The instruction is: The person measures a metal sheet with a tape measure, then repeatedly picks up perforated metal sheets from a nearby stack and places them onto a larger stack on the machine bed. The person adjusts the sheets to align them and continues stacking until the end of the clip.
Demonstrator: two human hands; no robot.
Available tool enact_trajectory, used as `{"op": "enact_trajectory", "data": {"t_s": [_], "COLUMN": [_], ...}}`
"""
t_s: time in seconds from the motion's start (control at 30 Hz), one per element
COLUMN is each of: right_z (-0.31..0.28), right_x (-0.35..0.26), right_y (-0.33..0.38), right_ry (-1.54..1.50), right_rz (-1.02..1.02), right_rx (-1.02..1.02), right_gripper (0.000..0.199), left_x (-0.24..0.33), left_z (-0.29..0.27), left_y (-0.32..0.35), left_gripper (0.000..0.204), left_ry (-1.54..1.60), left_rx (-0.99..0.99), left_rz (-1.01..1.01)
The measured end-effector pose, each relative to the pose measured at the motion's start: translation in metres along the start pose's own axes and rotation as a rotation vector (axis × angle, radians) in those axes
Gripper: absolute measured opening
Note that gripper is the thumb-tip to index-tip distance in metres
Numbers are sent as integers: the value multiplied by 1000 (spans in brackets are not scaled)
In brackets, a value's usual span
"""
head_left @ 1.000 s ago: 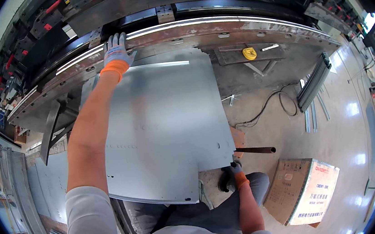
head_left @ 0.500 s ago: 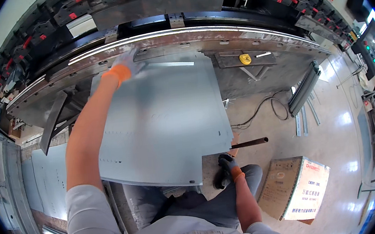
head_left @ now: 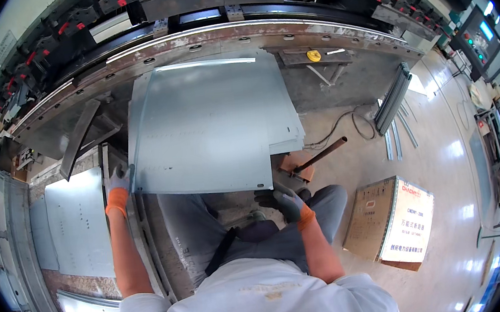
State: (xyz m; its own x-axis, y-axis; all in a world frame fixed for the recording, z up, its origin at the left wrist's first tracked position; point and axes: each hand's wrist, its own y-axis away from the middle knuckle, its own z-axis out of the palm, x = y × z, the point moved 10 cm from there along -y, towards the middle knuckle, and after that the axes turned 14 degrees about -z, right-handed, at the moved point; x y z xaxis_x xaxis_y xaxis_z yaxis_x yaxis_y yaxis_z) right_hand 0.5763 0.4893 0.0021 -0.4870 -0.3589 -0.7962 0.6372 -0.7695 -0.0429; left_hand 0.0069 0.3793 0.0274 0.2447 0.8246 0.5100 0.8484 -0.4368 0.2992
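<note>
A large grey metal sheet (head_left: pixel 210 123) lies on a stack of similar sheets (head_left: pixel 287 131) in front of me. A narrow bright strip (head_left: pixel 207 64) runs along its far edge. My left hand (head_left: pixel 119 182), in a grey glove with an orange cuff, grips the sheet's left edge close to its near corner. At the near right corner my right hand (head_left: pixel 285 202), in a dark grey glove with an orange cuff, has its thumb against the corner and its fingers just below the edge.
Beyond the sheets stretches a long machine bed (head_left: pixel 201 38). A yellow tape measure (head_left: pixel 313 56) sits on a small shelf at right. A brown pipe (head_left: pixel 323 153), a carton (head_left: pixel 391 223) and leaning metal strips (head_left: pixel 394 97) stand to the right. More sheets (head_left: pixel 80 222) lie left.
My left hand has come back from the sheet's far edge to its near left edge. The right hand has risen from beside my knee to the near right corner.
</note>
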Motion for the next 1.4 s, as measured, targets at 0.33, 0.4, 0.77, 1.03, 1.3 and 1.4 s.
{"op": "enact_trajectory", "data": {"t_s": [0.33, 0.4, 0.77, 1.03, 1.3, 1.4], "right_z": [21, 22, 26, 50, -18, -89], "right_x": [27, 22, -103, -104, -94, -81], "right_y": [-18, -15, -23, 31, 93, 104], "right_ry": [-151, -183, -132, -377, 174, 151], "right_rz": [-42, -95, -528, -460, -257, -304], "right_rx": [251, 280, 186, 585, 817, 806], "right_gripper": [38, 36, 51, 60, 54, 59], "left_x": [-63, -59, 85, 120, 91, 148], "left_z": [43, 38, 21, 114, 266, 236], "left_y": [-25, -10, 225, 372, 367, 334], "left_gripper": [32, 36, 30, 42, 62, 57], "left_ry": [662, 759, 1387, 1028, 720, 1267], "left_rx": [-94, -58, -1039, -1359, -1357, -1582], "left_rz": [23, 13, -45, -35, -98, -311]}}
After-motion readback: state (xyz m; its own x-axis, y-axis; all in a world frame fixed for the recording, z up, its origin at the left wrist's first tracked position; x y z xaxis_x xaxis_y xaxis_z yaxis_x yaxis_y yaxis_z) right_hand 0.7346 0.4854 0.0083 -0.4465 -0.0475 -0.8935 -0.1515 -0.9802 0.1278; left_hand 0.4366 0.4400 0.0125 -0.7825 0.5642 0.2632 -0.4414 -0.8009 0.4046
